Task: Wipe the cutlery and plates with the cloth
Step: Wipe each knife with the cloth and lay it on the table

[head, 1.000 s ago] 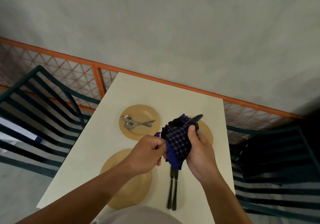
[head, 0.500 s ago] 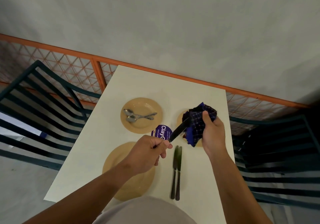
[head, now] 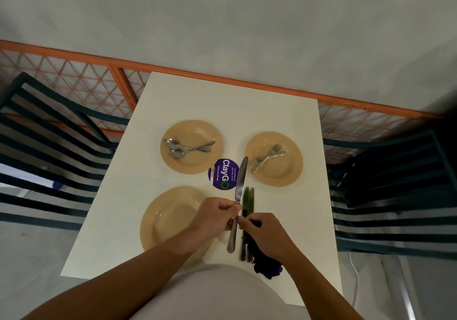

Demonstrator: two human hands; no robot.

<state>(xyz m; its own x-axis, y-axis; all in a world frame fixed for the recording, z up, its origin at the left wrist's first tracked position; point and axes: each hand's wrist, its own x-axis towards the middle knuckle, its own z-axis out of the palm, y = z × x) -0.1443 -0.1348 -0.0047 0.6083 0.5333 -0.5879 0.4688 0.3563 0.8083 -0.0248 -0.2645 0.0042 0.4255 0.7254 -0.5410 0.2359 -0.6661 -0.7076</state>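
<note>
My left hand (head: 212, 217) pinches a silver knife (head: 239, 191) near its middle, blade pointing away from me. My right hand (head: 265, 234) grips the dark blue checked cloth (head: 265, 262), which hangs below the palm, and its fingertips touch the knife's handle. Two more knives (head: 248, 203) lie side by side on the white table (head: 291, 215), just right of the held one. Three tan plates sit on the table: a large plate (head: 168, 218) near me on the left, a plate with spoons (head: 192, 146) at the far left and a plate with forks (head: 274, 162) at the far right.
A round purple sticker (head: 222, 178) is on the table's middle. Dark green slatted chairs stand at the left (head: 49, 146) and right (head: 390, 196). An orange mesh railing (head: 99, 82) runs behind the table's far edge.
My right hand came down from over the fork plate, with the cloth, to the knife's handle near me. The left hand turned the knife so it points away, beside the two lying knives.
</note>
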